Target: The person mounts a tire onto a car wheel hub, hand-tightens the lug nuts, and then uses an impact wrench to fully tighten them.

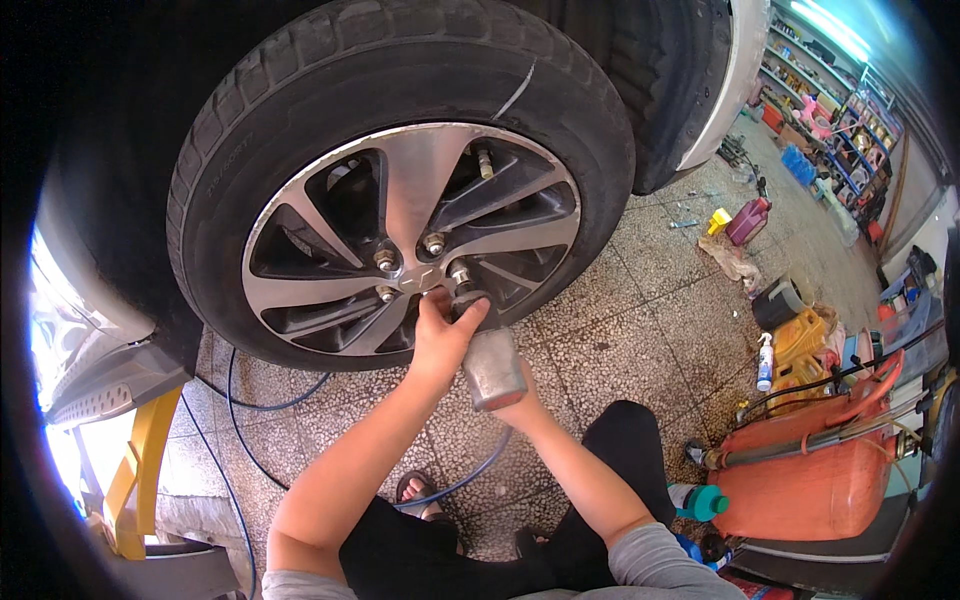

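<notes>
A car wheel [412, 205] with a silver-and-black alloy rim stands in front of me, its tyre [225, 235] clear of the floor. A grey air impact wrench [492, 365] points at the wheel's hub, its front end up against a lug position right of the centre cap [422, 279]. My left hand [448, 325] is closed around the wrench's front, thumb over the top, some fingertips hidden near the hub. Behind the wrench's body, my right hand [522, 400] grips it from the right; most of its fingers are hidden. Several lug nuts [434, 243] show around the cap.
A blue air hose [470, 478] trails over the speckled tile floor [590, 370]. At left stands a yellow lift arm [150, 460]. An orange tank [800, 480], a spray bottle [765, 362] and yellow jugs [800, 340] stand at right. Shelves [810, 60] line the back.
</notes>
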A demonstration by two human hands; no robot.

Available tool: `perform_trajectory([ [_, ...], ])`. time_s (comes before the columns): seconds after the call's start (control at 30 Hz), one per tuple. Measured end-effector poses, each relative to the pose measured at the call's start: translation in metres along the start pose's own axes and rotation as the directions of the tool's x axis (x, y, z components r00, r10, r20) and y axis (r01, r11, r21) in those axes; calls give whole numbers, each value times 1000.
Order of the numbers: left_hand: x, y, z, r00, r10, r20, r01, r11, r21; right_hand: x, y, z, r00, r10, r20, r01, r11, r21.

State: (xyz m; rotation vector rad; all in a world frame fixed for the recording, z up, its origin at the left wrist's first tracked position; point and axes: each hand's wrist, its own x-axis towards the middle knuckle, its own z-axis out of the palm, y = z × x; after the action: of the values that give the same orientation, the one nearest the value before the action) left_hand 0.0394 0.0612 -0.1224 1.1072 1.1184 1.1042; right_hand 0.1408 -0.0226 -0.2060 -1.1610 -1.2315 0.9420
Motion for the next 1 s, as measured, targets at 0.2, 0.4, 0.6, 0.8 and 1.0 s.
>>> perform_trajectory([
  [0.2, 10, 6, -8, 910, -241, 339, 339, 901, -271, 2, 5, -5, 997, -81, 3, 80, 981, -174],
  [0.4, 14, -1, -4, 907, -211, 364, 334, 888, -316, 5, 9, -12, 999, -27, -23, 25, 997, -76],
  [0.6, 15, -6, -3, 931, -194, 308, 287, 912, -294, 5, 10, -11, 1000, 3, -3, -3, 998, -60],
  [0.8, 16, -6, -1, 935, -202, 293, 289, 911, -294, 6, 13, -12, 1000, 8, -2, -8, 995, -102],
  [1.0, 13, -3, -1, 931, -206, 301, 300, 902, -310, 3, 8, -12, 1000, -10, -4, 9, 998, -65],
])
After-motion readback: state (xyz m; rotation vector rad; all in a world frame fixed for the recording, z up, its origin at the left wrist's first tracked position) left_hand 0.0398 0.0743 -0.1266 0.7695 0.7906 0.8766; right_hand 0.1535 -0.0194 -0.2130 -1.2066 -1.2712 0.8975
